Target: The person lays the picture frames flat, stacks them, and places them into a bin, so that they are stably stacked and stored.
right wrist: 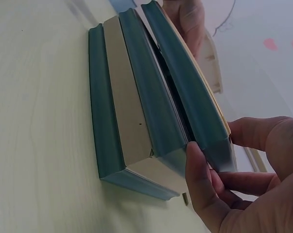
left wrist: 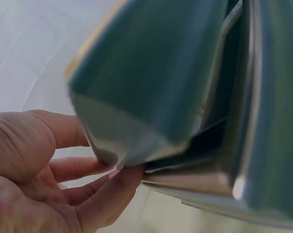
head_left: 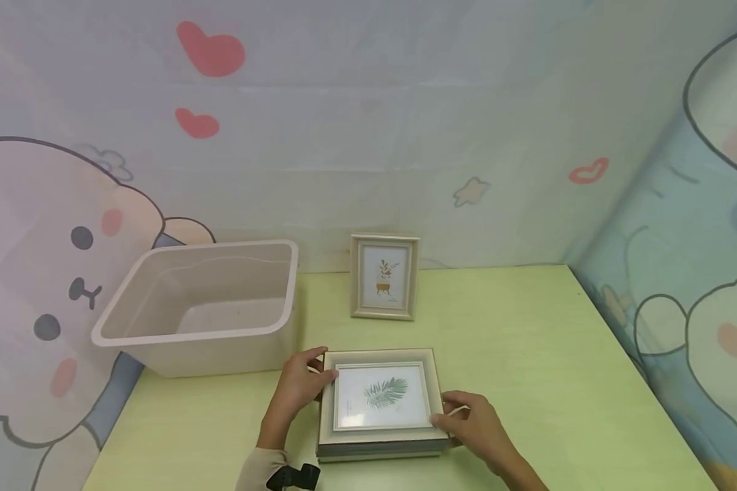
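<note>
A stack of several picture frames lies near the front of the table. The top picture frame (head_left: 381,395) has a pale border and a green fern leaf print. My left hand (head_left: 301,382) grips its left side, thumb on the face and fingers below. On the opposite side, my right hand (head_left: 475,423) pinches the edge near the lower corner. From the right wrist, blue-green sides show, and a dark gap parts the top frame from the lower frames (right wrist: 146,87). The left wrist view is blurred, with the left fingers (left wrist: 110,199) under a frame corner.
Behind the stack, a small picture frame (head_left: 383,276) with a potted plant print stands upright near the back edge. A beige plastic bin (head_left: 221,351) sits at the back left, close to the left hand. A cartoon-printed cloth (head_left: 368,136) hangs behind the yellow-green table (head_left: 565,368).
</note>
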`<state>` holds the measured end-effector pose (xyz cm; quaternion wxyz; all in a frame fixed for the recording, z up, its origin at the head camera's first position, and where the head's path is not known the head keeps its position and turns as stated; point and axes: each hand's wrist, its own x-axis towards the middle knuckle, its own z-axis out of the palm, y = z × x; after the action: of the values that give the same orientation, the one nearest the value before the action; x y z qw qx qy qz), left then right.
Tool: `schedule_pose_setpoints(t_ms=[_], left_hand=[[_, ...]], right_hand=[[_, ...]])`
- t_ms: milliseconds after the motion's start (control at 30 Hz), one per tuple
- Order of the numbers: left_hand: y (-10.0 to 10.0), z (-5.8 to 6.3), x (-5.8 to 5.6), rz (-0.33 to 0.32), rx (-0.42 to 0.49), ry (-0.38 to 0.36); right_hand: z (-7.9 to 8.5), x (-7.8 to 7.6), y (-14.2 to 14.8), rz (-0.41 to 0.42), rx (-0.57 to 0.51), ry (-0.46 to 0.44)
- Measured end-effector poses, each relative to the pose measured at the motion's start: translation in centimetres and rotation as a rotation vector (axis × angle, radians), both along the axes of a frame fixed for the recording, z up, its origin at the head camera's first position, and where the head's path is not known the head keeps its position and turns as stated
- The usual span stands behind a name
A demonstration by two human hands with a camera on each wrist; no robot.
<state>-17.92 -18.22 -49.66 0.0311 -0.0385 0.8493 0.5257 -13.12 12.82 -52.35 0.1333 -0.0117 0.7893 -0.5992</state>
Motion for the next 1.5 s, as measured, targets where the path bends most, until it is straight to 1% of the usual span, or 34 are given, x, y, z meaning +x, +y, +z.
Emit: schedule_pose_setpoints(t_ms=[267, 433, 700, 833, 967, 1033, 1100, 1200, 1367, 1500], left_hand=[[-0.3, 0.3, 0.0, 0.011, -0.090, 0.029], [-0.4, 0.2, -0.1, 0.005, -0.109, 0.043], [-0.7, 0.2, -0.1, 0.004, -0.211, 0.055], [-0.8, 0.0, -0.2, -0.003, -0.209, 0.067], [-0.9, -0.2, -0.2, -0.015, -0.191, 0.053], [-1.0, -0.2, -0.2, -0.019, -0.188, 0.045], [-1.0, -0.1, -0.2, -0.021, -0.188, 0.042], [-1.0, 0.3, -0.1, -0.018, -0.190, 0.048], [-0.5, 1.7, -0.4, -0.001, -0.188, 0.087], [-0.1, 3.4, -1.2, -0.026, -0.190, 0.109]], right_hand=[[0.2, 0.0, -0.5, 0.018, 0.027, 0.016], [0.3, 0.1, -0.7, 0.016, 0.056, 0.023], [0.2, -0.1, -1.0, 0.015, 0.059, 0.036], [0.3, -0.2, -0.6, 0.051, 0.052, 0.021], [0.2, -0.6, 0.1, 0.113, 0.031, 0.003], [0.1, -1.0, 0.5, 0.137, 0.030, 0.004], [0.1, -1.6, 0.7, 0.142, 0.031, -0.001], [0.2, -2.9, 1.1, 0.122, 0.037, 0.005], [1.1, -5.4, 1.7, 0.060, 0.069, 0.048], [2.2, -7.9, 1.9, 0.035, 0.120, 0.111]])
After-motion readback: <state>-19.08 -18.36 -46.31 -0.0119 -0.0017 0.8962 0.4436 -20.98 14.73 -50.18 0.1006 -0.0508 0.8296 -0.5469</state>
